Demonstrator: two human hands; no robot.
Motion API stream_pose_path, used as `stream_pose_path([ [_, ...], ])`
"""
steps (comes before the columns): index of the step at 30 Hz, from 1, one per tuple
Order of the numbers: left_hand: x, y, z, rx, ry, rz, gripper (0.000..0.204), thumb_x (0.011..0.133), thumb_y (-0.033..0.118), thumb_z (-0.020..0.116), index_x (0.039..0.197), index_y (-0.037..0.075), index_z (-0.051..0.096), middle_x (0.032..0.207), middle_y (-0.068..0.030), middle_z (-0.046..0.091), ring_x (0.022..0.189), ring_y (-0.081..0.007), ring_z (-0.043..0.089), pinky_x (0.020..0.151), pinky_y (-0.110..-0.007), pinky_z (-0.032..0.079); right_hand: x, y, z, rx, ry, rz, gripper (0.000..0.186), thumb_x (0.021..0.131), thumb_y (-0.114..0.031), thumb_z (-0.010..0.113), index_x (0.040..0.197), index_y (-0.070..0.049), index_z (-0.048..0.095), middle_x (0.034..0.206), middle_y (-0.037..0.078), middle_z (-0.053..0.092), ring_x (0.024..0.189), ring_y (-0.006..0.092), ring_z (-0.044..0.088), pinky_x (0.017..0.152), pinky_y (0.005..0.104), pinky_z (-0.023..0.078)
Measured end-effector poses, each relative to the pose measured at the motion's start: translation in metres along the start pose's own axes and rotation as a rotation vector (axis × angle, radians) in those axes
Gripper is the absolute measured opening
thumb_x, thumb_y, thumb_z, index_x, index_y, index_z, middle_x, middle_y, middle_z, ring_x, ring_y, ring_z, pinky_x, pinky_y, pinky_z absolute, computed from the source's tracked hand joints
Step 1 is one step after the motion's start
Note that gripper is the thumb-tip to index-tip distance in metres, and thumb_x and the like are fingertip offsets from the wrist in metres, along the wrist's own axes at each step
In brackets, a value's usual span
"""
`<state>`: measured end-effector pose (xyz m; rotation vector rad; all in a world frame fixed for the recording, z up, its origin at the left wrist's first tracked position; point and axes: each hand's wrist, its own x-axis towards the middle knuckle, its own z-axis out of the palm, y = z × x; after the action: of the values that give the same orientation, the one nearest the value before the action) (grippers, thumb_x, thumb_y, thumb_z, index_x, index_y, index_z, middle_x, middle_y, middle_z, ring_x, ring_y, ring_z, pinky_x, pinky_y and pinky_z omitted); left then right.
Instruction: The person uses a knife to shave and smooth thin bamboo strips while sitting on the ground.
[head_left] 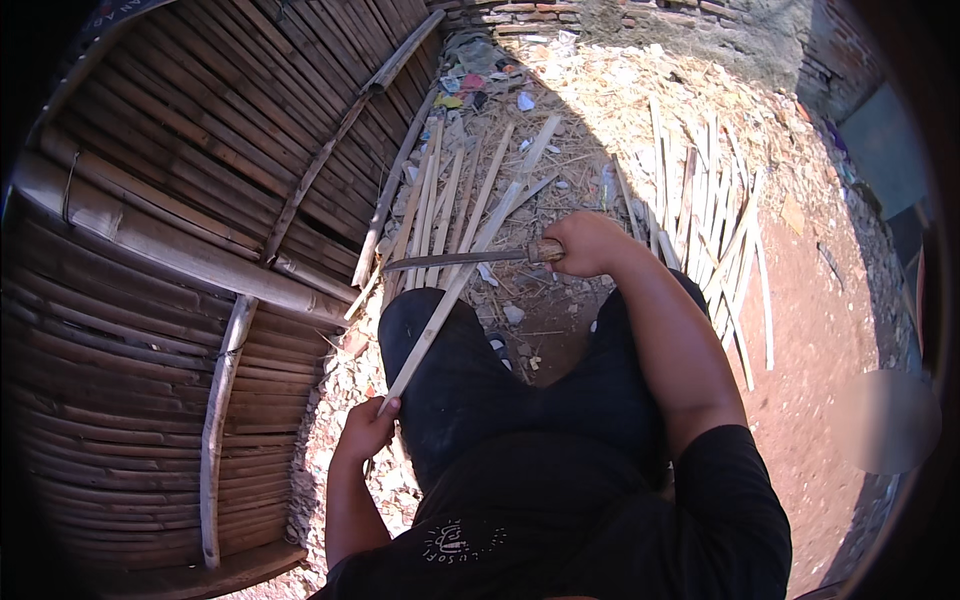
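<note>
My right hand point(586, 243) is wrapped round the wooden handle of a machete point(460, 258), whose long dark blade points left. The blade lies across a pale bamboo strip point(432, 328), seemingly touching it. By my left thigh, my left hand point(368, 430) grips the near end of that strip. From there the strip slants away over my left leg toward the far ground. Past my left knee several more bamboo strips point(443, 200) lie side by side on the ground.
A second pile of bamboo strips point(708, 210) lies to the right. At the left stands a slatted bamboo wall point(150, 290) with thick poles. Shavings and rubble point(600, 110) cover the far ground, below a brick wall point(700, 30). Bits of coloured litter point(465, 85) sit at the far left.
</note>
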<state>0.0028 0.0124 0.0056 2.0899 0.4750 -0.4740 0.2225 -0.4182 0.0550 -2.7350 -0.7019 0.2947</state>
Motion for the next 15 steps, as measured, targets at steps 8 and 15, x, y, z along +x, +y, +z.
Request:
stream_pose_path([
  [8, -0.018, -0.005, 0.025, 0.342, 0.298, 0.335, 0.042, 0.105, 0.037, 0.061, 0.083, 0.001, 0.059, 0.063, -0.0098, 0.057, 0.055, -0.0192, 0.055, 0.054, -0.039, 0.043, -0.007, 0.026, -0.01, 0.126, 0.236, 0.169, 0.046, 0.081, -0.038, 0.08, 0.115, -0.008, 0.073, 0.103, 0.021, 0.073, 0.103, 0.0407, 0.069, 0.09, 0.0496, 0.054],
  [15, -0.018, 0.002, 0.048, 0.494, 0.539, 0.462, 0.039, 0.101, 0.034, 0.064, 0.079, 0.003, 0.056, 0.06, -0.0183, 0.056, 0.054, -0.0382, 0.059, 0.053, -0.046, 0.044, -0.006, 0.018, -0.012, 0.164, 0.138, 0.036, 0.044, 0.082, -0.038, 0.079, 0.113, -0.007, 0.072, 0.101, 0.021, 0.073, 0.101, 0.0427, 0.069, 0.09, 0.0507, 0.054],
])
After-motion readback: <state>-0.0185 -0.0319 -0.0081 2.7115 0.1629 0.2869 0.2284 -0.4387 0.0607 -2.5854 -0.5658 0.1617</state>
